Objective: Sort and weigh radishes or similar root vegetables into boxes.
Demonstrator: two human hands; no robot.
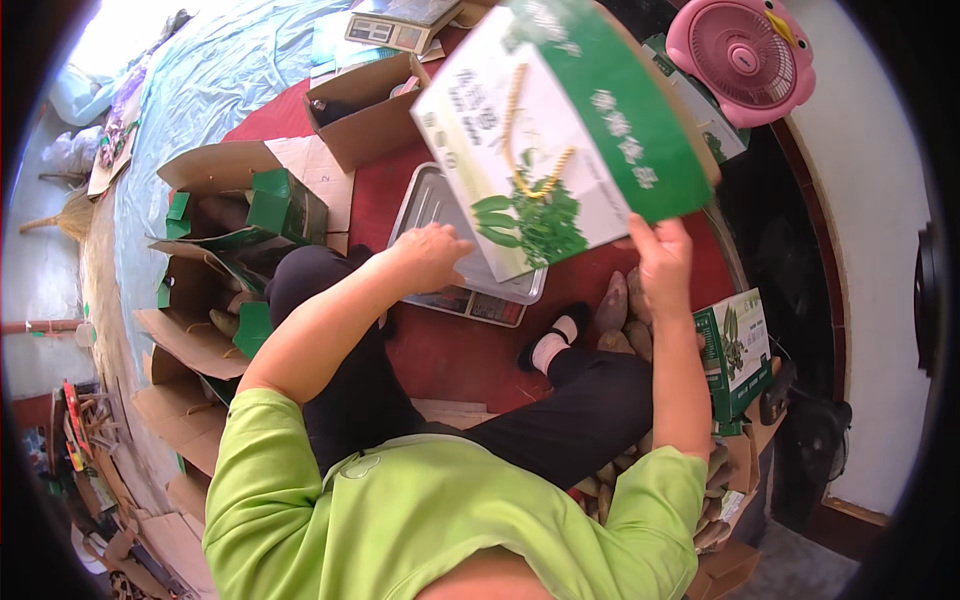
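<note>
hands (pixel 665 262) by lower carton (pixel 570 130) edge, tray (pixel 428 200) beneath

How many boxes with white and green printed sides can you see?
3: one box in the right hand, one beside the right forearm, one next to the pink fan. Others may be hidden.
</note>
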